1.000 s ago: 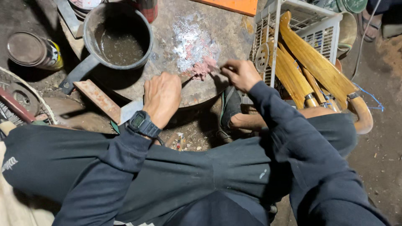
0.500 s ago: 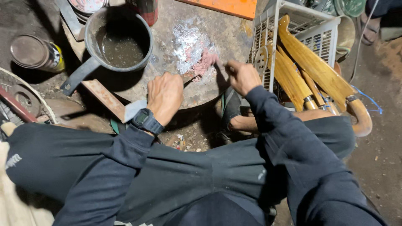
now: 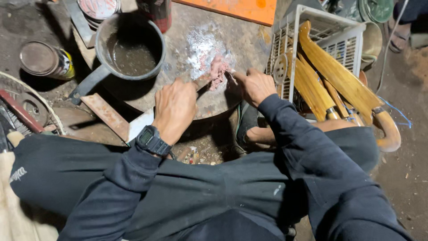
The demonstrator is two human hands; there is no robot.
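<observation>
Grey pot [image 3: 157, 39] of murky liquid [image 3: 131, 57]

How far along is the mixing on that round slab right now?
Done: white powder is spread on the round slab, and part is worked into a pinkish lump. In hand: the left hand and right hand meet at the lump, seemingly pressing it with a thin tool I cannot make out. Left: loose white powder remains unmixed; the pot of dark liquid sits untouched beside it.
</observation>
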